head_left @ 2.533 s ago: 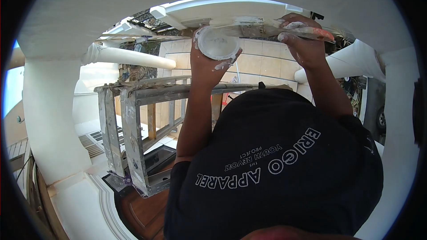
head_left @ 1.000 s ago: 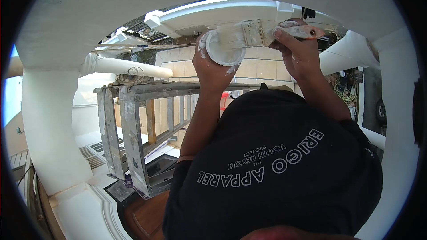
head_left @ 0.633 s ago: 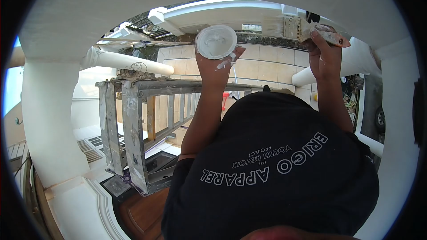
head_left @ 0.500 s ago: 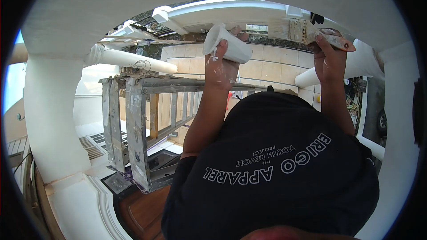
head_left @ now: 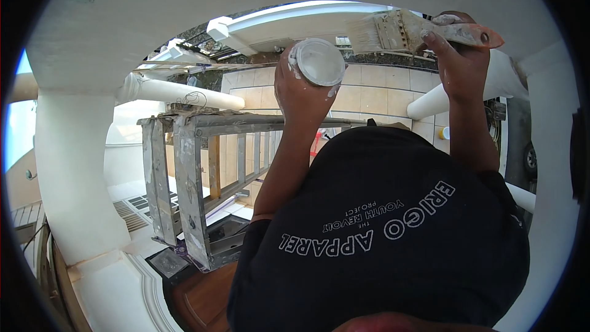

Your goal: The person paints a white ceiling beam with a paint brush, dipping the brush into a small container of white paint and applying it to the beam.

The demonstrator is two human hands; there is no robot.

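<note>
My left hand [head_left: 301, 95] is raised and closed around a small white cup [head_left: 318, 61] smeared with white paint; its round face is turned toward the camera. My right hand [head_left: 458, 64] is lifted higher at the right and grips the handle of a wide, paint-caked brush [head_left: 402, 29]. The brush bristles point left, just above and to the right of the cup, close under a white ceiling beam [head_left: 295, 18]. Brush and cup are apart.
A paint-spattered aluminium ladder [head_left: 184, 172] stands below at the left. White columns [head_left: 77, 172] and a white arch frame the view. Beige floor tiles [head_left: 381, 83] lie far below. My black printed shirt [head_left: 381, 227] fills the lower right.
The brush left the cup, swung out right, then rose toward the beam. The cup tilted onto its side and turned back to face the camera.
</note>
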